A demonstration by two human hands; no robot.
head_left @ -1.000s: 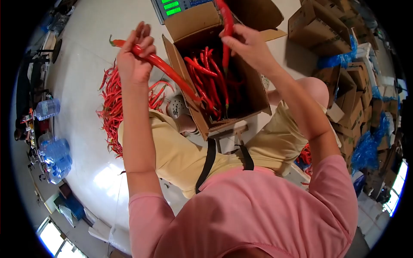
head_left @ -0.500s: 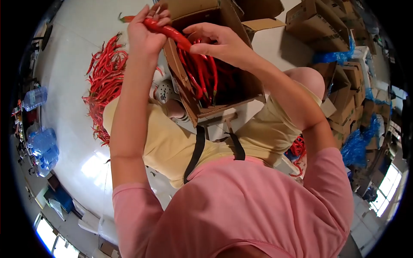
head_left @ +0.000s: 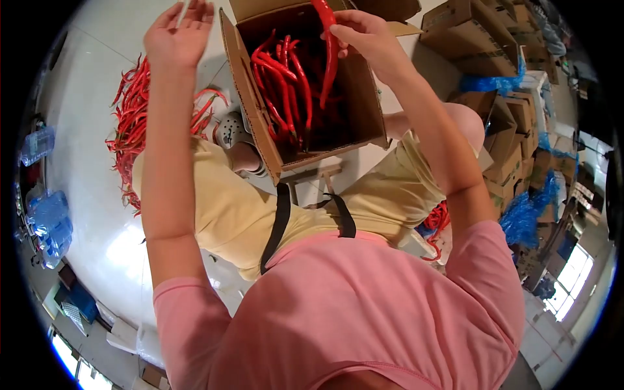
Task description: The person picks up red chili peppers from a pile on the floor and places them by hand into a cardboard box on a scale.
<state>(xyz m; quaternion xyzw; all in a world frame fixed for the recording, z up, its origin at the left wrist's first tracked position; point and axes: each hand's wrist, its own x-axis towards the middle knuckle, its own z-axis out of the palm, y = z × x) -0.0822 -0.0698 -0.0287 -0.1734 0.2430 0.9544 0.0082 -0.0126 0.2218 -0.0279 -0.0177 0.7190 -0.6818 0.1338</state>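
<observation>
Pinching red chili point(head_left: 331, 60), top end cropped: right hand point(head_left: 367, 38) | left hand point(head_left: 174, 41): grip loosely spread, fingertips cropped

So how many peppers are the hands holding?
1: a red pepper in the right hand, over the open box. The left hand shows none, though one could be hidden behind it.

The head camera looks forward and steeply down, close above the wearer's pink T-shirt point(head_left: 364, 299), with the open cardboard box point(head_left: 368, 107) farther out at the top. Its wide, round view spans the tiled floor point(head_left: 84, 182); the bent edges seemingly distort distances.
</observation>
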